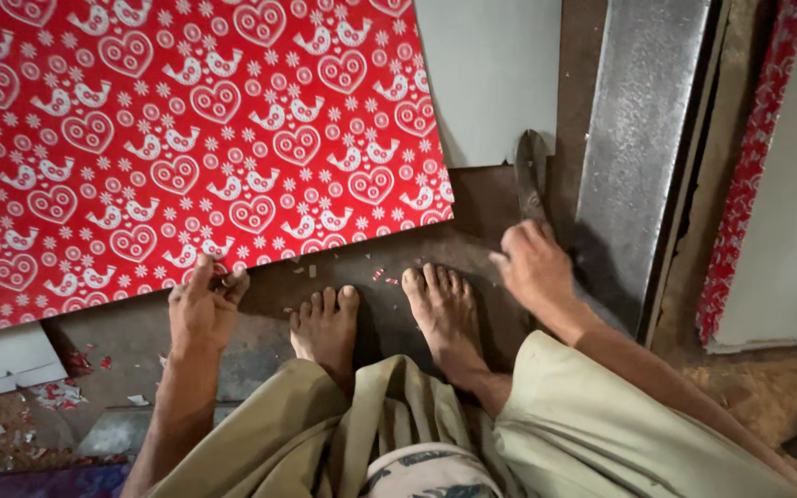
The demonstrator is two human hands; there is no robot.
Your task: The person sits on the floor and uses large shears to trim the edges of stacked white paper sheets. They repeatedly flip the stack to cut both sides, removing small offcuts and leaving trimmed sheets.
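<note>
A worn, dusty brown floor (472, 231) fills the frame, littered with small red and white paper scraps (66, 387) toward the lower left. A large red sheet (186, 129) is spread across the upper left and centre of the frame; it is printed all over with white hearts, small white birds and star-like flowers, and it lies flat with its lower edge running slantwise from the left edge up toward the centre. A plain grey board (491, 74) is seen at the upper centre, just beside the red sheet's right edge and partly under it. A long dull metal bar (638, 138) runs down the upper right, and at the far right a pale board (786, 203) edged with a strip of the same red pattern is laid.

The left hand (203, 309) is set at the lower edge of the red sheet, its fingers curled on the paper's border, seemingly pinching it, though the grip is not clearly shown. The right hand (532, 267) is closed around the handle of a dark tool (529, 175), perhaps a blade, which points up the frame between the grey board and the metal bar. Two bare feet (380, 318) are planted on the floor between the hands, just below the sheet's edge, above olive-coloured cloth (546, 424) in the lower frame.
</note>
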